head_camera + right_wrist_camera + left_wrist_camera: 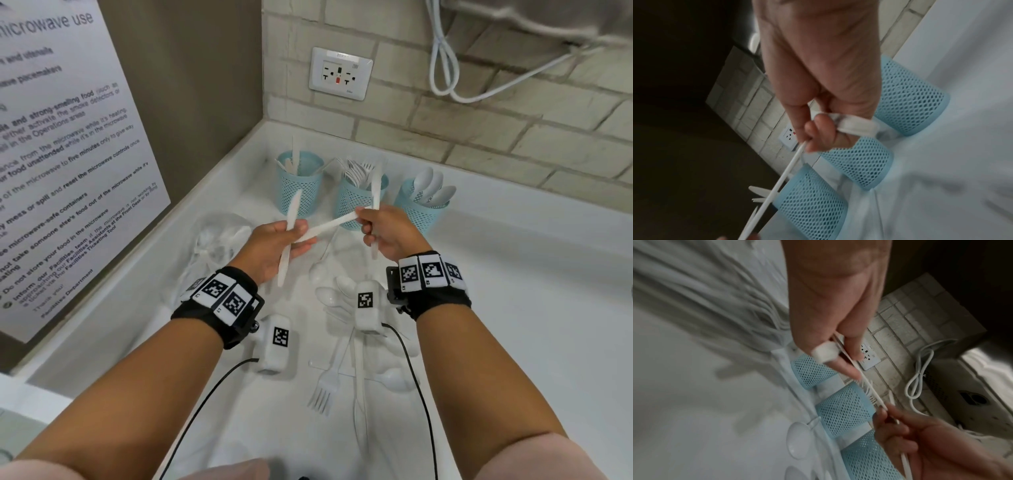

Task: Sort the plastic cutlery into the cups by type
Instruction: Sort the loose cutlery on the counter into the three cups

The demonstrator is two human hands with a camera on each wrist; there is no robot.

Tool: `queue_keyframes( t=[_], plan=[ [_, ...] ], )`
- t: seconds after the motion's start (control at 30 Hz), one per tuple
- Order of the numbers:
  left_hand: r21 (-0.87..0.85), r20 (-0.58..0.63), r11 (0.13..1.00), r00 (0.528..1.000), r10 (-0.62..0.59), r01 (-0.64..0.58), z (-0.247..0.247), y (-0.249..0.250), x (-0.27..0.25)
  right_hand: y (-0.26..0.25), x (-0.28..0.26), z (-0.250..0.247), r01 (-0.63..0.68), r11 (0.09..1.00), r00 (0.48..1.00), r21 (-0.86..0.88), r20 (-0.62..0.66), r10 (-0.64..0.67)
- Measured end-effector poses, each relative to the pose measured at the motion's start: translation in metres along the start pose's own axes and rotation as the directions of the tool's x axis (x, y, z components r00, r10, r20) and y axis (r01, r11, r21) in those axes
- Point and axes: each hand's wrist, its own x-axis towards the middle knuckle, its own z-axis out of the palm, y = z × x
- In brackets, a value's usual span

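I see my left hand [274,246] up above the white counter [513,291], just in front of the three blue cups. Its fingers are curled around a white plastic knife [289,236] that stands almost straight up. My right hand [387,233] is close beside it, in front of the middle cup [359,202]. Its fingers hold another knife [375,192] that points up, and its fingertips pinch one end of a third knife [329,226]. That third knife reaches across to my left hand and touches its fingers, so both hands are on it.

The cup left of the middle cup [299,181] has knives in it. The middle cup has forks. The cup right of the middle cup [419,209] has spoons.

In front of the middle cup, nearer to me, more cutlery lies loose on the counter: a fork [323,387] and some spoons [329,298]. A clear plastic bag [219,240] lies to the left of that pile. A wall socket [340,73] is on the tiles above the cups.
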Motion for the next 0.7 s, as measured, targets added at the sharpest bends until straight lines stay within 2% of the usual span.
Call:
queue_keyframes(
  t=[0.1,0.17,0.27,0.33,0.37,0.4,0.5,0.6,0.7],
  plan=[
    [-0.012,-0.144,0.991,0.981,0.132,-0.135,-0.002,0.003,0.003,0.0,-0.007,-0.004,-0.079,0.988,0.983,-0.131,0.157,0.099],
    [0.062,-0.155,0.984,0.973,0.173,-0.165,-0.004,0.004,0.004,-0.003,-0.011,-0.006,-0.09,0.956,0.976,-0.279,0.168,0.141],
    [0.192,-0.109,0.971,0.98,0.164,-0.141,-0.005,0.004,0.005,-0.008,-0.014,-0.009,0.003,0.812,0.996,-0.584,0.077,0.051],
    [0.229,-0.07,0.966,0.987,0.144,-0.124,-0.003,0.002,0.005,-0.011,-0.015,-0.01,0.111,0.69,0.99,-0.716,0.14,-0.013],
    [0.228,-0.058,0.966,0.988,0.14,-0.123,-0.001,0.0,0.005,-0.012,-0.017,-0.008,0.143,0.652,0.981,-0.745,0.195,0.008],
    [0.224,-0.053,0.966,0.988,0.143,-0.127,0.0,-0.002,0.005,-0.011,-0.018,-0.005,0.145,0.654,0.967,-0.742,0.247,0.066],
    [0.221,-0.057,0.962,0.983,0.175,-0.159,0.004,-0.006,0.006,-0.005,-0.023,0.006,0.003,0.794,0.894,-0.608,0.357,0.27],
    [0.18,-0.066,0.97,0.982,0.179,-0.164,0.006,-0.009,0.007,0.002,-0.021,0.007,0.031,0.803,0.886,-0.595,0.388,0.253],
    [0.091,-0.052,0.987,0.99,0.135,-0.13,0.005,-0.009,0.007,0.005,-0.015,0.004,0.005,0.901,0.925,-0.434,0.345,0.161]
  ],
)
